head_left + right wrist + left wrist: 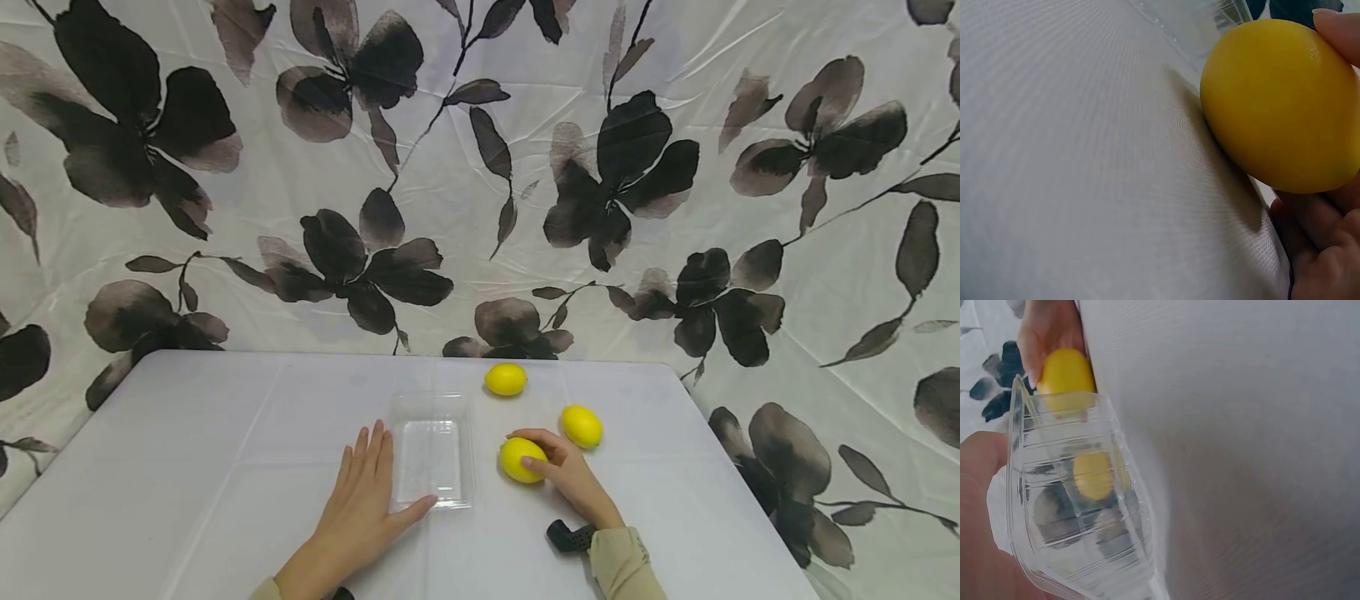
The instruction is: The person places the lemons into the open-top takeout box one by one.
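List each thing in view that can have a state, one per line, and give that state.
Clear container: upright, open-topped, nothing inside.
Nearest lemon: uncut, held.
Farthest lemon: uncut, lying loose.
Rightmost lemon: uncut, lying loose.
Left hand: fingers straight, at the container's side.
Right hand: gripping the nearest lemon.
Floral cloth: hanging, slightly wrinkled.

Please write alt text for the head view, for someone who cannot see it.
A person's right hand grips a yellow lemon at a white table, while the left hand lies along the edge of a clear plastic box. Two more lemons lie farther back, before a flowered cloth.
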`<state>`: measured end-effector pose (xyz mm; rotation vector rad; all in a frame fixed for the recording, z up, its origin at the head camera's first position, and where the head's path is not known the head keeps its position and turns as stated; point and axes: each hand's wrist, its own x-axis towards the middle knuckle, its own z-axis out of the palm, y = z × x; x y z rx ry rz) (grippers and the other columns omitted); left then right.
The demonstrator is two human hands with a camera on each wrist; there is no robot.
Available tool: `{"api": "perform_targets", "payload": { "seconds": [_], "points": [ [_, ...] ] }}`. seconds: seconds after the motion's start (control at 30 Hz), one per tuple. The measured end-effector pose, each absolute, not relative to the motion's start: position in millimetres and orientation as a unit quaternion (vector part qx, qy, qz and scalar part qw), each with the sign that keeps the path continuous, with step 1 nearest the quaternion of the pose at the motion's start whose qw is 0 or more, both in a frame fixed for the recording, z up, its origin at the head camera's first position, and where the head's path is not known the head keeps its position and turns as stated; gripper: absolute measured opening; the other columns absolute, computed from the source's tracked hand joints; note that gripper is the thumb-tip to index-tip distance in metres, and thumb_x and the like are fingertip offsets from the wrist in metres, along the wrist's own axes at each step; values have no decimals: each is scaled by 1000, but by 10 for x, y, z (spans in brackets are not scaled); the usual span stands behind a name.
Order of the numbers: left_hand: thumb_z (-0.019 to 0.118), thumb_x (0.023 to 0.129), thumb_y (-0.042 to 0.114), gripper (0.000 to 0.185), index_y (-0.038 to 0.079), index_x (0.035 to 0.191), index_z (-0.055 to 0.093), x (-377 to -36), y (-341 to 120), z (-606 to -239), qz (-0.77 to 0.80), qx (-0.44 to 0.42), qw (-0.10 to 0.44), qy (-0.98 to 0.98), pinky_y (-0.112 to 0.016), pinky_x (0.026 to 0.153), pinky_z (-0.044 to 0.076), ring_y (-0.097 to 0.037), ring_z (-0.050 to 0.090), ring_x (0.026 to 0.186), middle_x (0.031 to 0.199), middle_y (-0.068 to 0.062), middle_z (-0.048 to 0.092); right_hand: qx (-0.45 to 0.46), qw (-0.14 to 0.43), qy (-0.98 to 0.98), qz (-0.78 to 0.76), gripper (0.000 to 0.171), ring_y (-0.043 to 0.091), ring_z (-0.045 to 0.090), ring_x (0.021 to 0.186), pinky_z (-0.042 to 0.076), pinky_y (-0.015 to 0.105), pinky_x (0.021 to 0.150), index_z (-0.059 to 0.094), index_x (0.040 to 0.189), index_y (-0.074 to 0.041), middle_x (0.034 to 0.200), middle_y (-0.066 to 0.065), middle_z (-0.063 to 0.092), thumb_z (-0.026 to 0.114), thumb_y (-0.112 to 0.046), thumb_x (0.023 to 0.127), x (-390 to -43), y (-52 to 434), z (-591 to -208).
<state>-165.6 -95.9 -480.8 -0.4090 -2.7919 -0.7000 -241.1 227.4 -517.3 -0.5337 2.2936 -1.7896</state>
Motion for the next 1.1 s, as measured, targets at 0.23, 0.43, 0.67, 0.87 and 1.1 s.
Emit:
{"api": "perform_targets", "payload": {
  "seconds": [0.23,0.43,0.67,0.87,1.1],
  "points": [
    [61,85,69,110,-14,149,28,-1654,-960,-4805,-238,-136,112,-955,-57,119,9,-45,10,148,159,-29,21,-203,96,807,-546,59,21,48,130,34,32,110,54,142,-14,140,2,58,76,-12,87,-2364,2220,-5087],
    [62,84,70,111,-13,149,27,-1656,-964,-4804,-230,-136,104,-958,-57,118,14,-41,13,149,160,-28,18,-208,90,809,-542,60,22,53,122,39,37,105,57,138,-14,136,4,60,79,-12,83,-2243,2162,-4864],
    [62,83,70,111,-14,148,29,-1663,-963,-4802,-229,-139,110,-957,-58,117,17,-42,16,148,159,-29,20,-188,92,818,-536,61,23,52,122,37,45,107,58,138,-16,137,-1,59,80,-13,82,-2255,2165,-4908],
    [61,83,71,112,-14,148,29,-1671,-961,-4807,-225,-137,105,-959,-59,117,17,-42,16,148,159,-29,20,-192,83,819,-534,63,20,51,124,36,42,108,56,140,-21,139,-2,58,80,-13,82,-2354,2215,-5137],
    [62,83,71,113,-15,148,28,-1668,-955,-4795,-232,-135,103,-958,-60,117,17,-43,16,148,158,-30,20,-289,72,773,-561,67,22,48,132,32,24,112,50,143,-10,141,11,56,75,-5,82,-2375,2279,-5160]
  ]
}}
